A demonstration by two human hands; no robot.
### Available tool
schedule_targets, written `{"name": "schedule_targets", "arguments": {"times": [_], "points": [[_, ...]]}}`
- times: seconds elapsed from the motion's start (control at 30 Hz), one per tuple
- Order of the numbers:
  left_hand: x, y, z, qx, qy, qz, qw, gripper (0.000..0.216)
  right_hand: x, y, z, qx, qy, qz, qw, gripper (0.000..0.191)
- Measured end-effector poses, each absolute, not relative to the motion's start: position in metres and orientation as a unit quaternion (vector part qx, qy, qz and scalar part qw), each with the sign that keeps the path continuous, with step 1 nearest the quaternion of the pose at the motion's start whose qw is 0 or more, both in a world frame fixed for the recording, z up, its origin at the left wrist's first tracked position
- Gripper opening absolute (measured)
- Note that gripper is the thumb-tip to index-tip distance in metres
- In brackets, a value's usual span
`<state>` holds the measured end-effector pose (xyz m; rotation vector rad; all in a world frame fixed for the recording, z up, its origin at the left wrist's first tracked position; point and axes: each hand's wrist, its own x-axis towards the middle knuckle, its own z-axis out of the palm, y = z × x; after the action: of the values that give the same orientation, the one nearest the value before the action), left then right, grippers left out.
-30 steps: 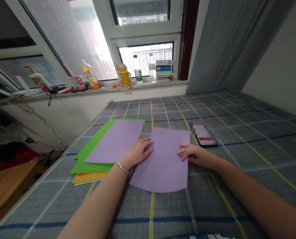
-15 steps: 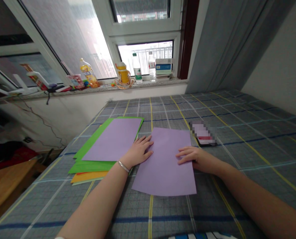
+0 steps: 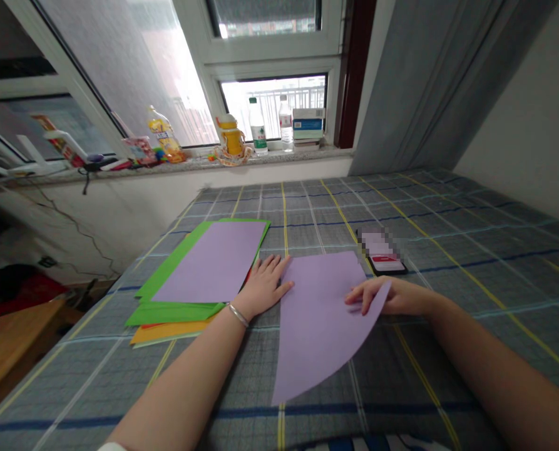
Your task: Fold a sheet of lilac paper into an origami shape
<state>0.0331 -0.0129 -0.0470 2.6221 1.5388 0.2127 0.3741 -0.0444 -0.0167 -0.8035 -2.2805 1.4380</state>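
Note:
A purple sheet of paper (image 3: 323,319) lies in front of me on the plaid cloth, its lower right side bent upward. My left hand (image 3: 266,285) is flat with fingers spread, thumb and fingertips at the sheet's left edge; a silver bangle circles the wrist. At the right edge, my right hand (image 3: 377,295) grips the sheet, with fingers on top and the raised corner passing in front of the hand. Its thumb is hidden. To the left sits a paper stack: another purple sheet (image 3: 213,263) on top, with green sheets (image 3: 166,313) and orange paper (image 3: 166,332) beneath.
A phone (image 3: 382,254) with a blurred screen rests right of the sheet. Plaid cloth (image 3: 486,351) covers the surface. Along the windowsill (image 3: 199,160) stand bottles, a yellow cup (image 3: 232,138) and boxes (image 3: 308,125). A wooden piece (image 3: 20,338) is at lower left.
My right hand has moved slightly right and lifted the sheet's lower right side, which now curls up. The sheet has turned and its bottom lies nearer me. My left hand barely shifted.

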Motion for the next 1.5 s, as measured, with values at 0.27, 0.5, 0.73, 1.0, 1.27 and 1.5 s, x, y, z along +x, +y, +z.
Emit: {"name": "schedule_targets", "arguments": {"times": [0.27,0.5,0.73,1.0,1.27,1.5], "points": [[0.036,-0.011,-0.045,0.846,0.514,0.114,0.082,0.07,0.356,-0.037,-0.035,-0.456,-0.755,0.408,0.234,0.043],[0.032,0.0,-0.05,0.812,0.495,0.23,0.206,0.053,0.352,-0.034,-0.047,-0.555,-0.739,0.272,0.269,0.037],[0.036,-0.005,-0.042,0.599,0.517,0.417,0.448,0.056,0.349,-0.033,-0.05,-0.608,-0.744,0.158,0.23,0.028],[0.046,-0.01,-0.033,0.528,0.52,0.441,0.506,0.06,0.349,-0.031,-0.05,-0.647,-0.721,0.134,0.209,0.023],[0.052,-0.013,-0.037,0.517,0.525,0.412,0.536,0.083,0.346,-0.032,-0.051,-0.671,-0.703,0.112,0.207,0.009],[0.052,-0.013,-0.041,0.588,0.576,0.374,0.428,0.086,0.344,-0.035,-0.053,-0.654,-0.712,0.109,0.231,0.037]]}}
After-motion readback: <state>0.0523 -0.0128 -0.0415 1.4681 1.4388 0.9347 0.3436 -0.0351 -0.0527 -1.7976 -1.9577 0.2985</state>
